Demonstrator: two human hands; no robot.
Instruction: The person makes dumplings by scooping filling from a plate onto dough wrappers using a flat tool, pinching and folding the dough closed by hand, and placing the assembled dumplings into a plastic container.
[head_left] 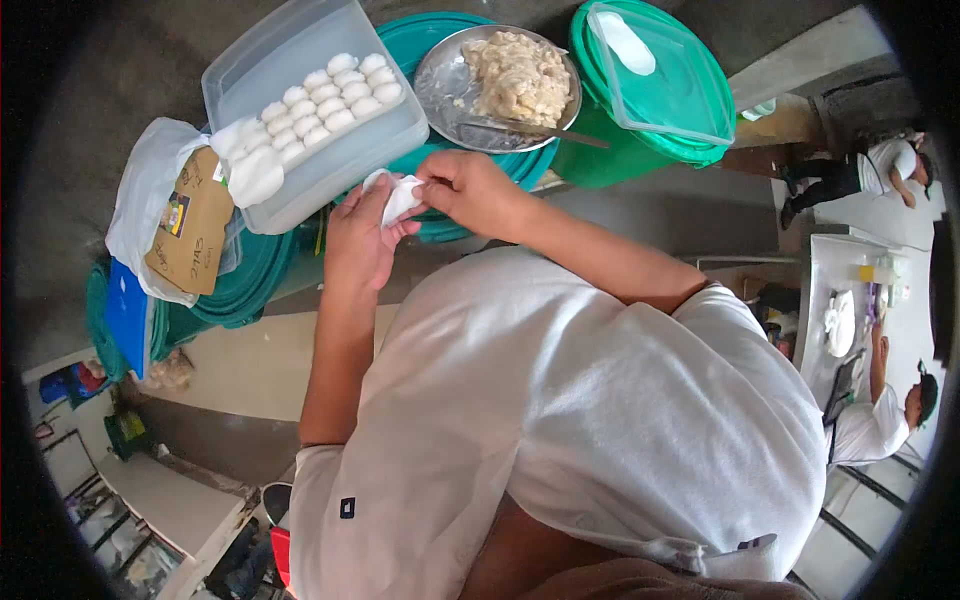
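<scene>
Both hands are closed on a white dumpling wrapper (403, 199), folded between them. My left hand (362, 238) cradles it from below, while the fingertips of my right hand (465, 190) pinch its right edge. Whether filling lies inside is hidden. Just beyond my left hand, a translucent plastic container (270, 45) holds rows of white dumplings (325, 100) and flat round wrappers (255, 177) at its near left end. Behind my right hand is a round metal bowl (440, 85) with a pale, lumpy filling (520, 72). A flat metal utensil (540, 130) lies across the bowl's near rim.
A green tub (610, 165) at the right carries a clear lid (690, 105). At the left are a cardboard box (190, 240) in a white plastic bag (145, 185) and a blue object (128, 320). Two people in white shirts are at a table (840, 270) far right.
</scene>
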